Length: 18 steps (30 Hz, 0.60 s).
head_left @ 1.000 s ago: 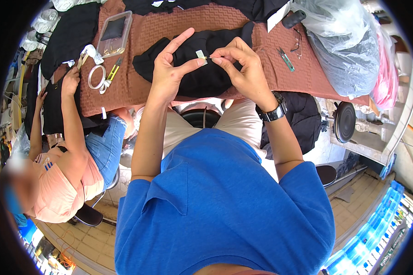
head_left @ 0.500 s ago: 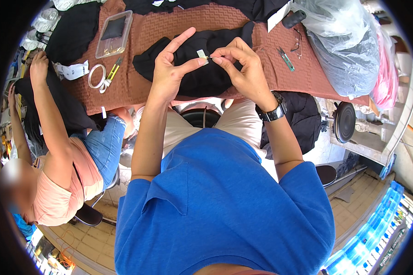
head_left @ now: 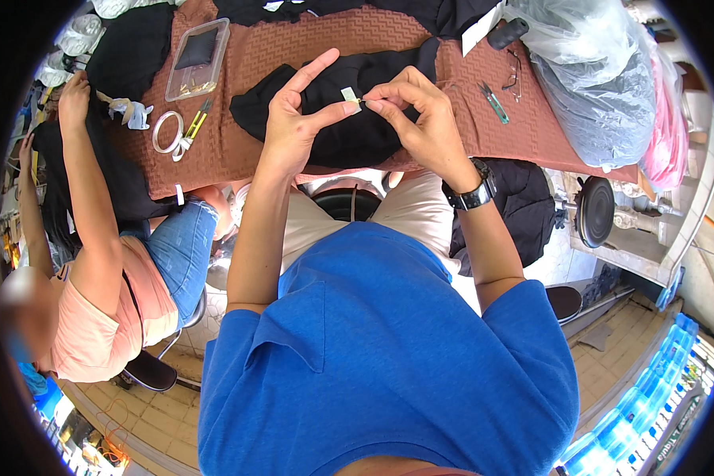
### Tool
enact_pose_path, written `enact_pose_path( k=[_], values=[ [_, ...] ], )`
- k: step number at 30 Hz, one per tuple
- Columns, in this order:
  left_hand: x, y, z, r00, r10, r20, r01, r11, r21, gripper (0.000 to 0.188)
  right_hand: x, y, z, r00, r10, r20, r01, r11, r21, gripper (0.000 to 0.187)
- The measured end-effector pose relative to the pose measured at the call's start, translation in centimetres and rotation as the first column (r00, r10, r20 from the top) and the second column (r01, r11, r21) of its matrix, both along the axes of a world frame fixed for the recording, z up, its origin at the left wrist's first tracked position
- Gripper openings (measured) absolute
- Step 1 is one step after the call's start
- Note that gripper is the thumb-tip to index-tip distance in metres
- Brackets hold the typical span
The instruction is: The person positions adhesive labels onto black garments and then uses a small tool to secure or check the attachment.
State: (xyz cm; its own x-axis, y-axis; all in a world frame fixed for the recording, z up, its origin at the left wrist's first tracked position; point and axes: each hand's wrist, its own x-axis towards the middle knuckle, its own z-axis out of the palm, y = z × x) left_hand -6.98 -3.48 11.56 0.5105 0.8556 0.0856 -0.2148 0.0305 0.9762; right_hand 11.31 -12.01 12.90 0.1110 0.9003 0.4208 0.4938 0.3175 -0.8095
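Note:
Over a black garment (head_left: 389,71) spread on the table, both my hands meet at a small pale tag (head_left: 349,94). My left hand (head_left: 293,119) has its thumb pressed at the tag, with the index finger stretched up and away; the fingers beneath are hidden. My right hand (head_left: 420,111) pinches a tiny gold-coloured piece at the tag's right edge, too small to make out fully. A black watch (head_left: 476,194) is on my right wrist.
A clear plastic box (head_left: 197,59) with a black cushion and small gold pieces stands left. Near it lie a white tape roll (head_left: 167,132) and yellow snips (head_left: 198,123). Green snips (head_left: 494,103), glasses (head_left: 516,75) and a bulky plastic bag (head_left: 595,87) are right. A co-worker (head_left: 111,309) handles black cloth.
My hands stay nearly in place; the pale tag shows a little more between my fingers. At the left, the co-worker's arms and black cloth have shifted, and the white label there looks crumpled.

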Motion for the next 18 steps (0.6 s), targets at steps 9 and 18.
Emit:
enact_pose_path(
  k=[9,18],
  values=[
    [0.00,0.03,-0.14,1.000,-0.006,-0.007,0.006,1.000,0.003,0.071,0.19,-0.09,-0.03,1.000,0.005,-0.001,-0.005,1.000,-0.016,0.010],
    [-0.10,-0.01,0.00,1.000,-0.027,-0.003,0.027,0.999,-0.023,0.070,0.54,0.24,-0.62,0.990,0.052,-0.129,-0.062,0.996,-0.071,0.010]
  ],
)
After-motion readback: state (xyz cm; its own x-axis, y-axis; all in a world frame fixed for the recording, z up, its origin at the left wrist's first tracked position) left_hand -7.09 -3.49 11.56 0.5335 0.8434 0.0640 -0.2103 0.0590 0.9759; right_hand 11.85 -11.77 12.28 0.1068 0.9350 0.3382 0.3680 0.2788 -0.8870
